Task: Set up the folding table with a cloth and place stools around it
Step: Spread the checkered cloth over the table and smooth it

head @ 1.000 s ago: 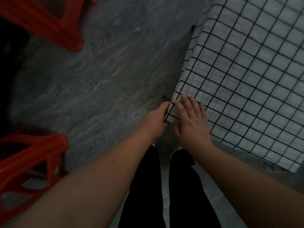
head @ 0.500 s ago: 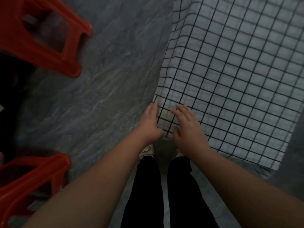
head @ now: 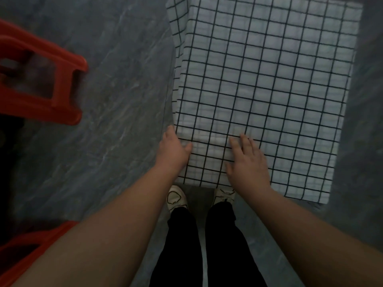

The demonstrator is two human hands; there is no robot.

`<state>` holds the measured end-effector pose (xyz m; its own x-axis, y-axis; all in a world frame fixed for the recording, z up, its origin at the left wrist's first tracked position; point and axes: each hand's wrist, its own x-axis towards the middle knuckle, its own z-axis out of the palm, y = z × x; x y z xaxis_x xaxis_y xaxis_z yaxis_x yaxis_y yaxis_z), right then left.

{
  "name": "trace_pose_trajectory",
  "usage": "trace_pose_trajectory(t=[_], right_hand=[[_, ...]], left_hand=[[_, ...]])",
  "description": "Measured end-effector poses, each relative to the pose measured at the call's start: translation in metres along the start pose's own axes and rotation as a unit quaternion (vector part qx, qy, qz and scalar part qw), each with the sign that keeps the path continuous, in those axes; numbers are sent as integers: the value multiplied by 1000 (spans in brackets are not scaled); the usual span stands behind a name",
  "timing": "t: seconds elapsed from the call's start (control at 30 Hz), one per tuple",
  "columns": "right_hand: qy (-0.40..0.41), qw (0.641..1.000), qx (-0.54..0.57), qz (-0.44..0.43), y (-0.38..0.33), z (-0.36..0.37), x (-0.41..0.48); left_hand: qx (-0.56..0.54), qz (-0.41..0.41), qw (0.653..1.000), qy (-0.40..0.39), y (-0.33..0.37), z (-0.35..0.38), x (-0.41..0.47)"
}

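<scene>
Since 0.5 s ago: view swings right, cloth [head: 269, 90] now fills upper centre; your hands sit wider apart on its near edge, right one slid further right.

Item 1, cloth: white w/ black grid, spread over the counter, near edge and left side hanging down. Counter itself hidden under fabric.

Item 2, left hand [head: 173, 150]: at the near-left corner, thumb on top of cloth, fingers curled round the hanging edge. Grip looks like a light pinch on the cloth; fingertips hidden, so can't confirm.

Item 3, right hand [head: 247, 160]: palm down, fingers spread flat on cloth, open, pressing not holding.

Item 4, stools: red stool [head: 41, 79] far left on floor, second red stool [head: 31, 253] lower left, both well apart from counter, not yet placed.

Risks, judged:
- You tug the corner too hard, whole cloth slides toward you, overhang goes uneven.
- Left side already shows a fold; smoothing one-handed may bunch it more.
- Your shoes [head: 176, 198] stand just beside the hanging hem; a step fwd could catch it.
</scene>
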<state>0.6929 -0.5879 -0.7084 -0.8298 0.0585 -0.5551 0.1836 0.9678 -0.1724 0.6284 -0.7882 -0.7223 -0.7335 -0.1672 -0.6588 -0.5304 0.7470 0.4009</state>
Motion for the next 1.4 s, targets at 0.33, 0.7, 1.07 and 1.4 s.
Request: trace_pose_trajectory(t=[0.33, 0.7, 1.07, 1.4], right_hand=[[51, 992, 116, 11, 19, -21, 6], [23, 999, 14, 34, 61, -50, 49], [4, 998, 12, 64, 47, -66, 58], [46, 993, 80, -67, -13, -97, 116]], left_hand=[[44, -36, 998, 9, 22, -8, 4], [51, 51, 997, 39, 67, -12, 47], [22, 13, 999, -26, 73, -30, 57], [-105, 43, 993, 15, 118, -66, 108]])
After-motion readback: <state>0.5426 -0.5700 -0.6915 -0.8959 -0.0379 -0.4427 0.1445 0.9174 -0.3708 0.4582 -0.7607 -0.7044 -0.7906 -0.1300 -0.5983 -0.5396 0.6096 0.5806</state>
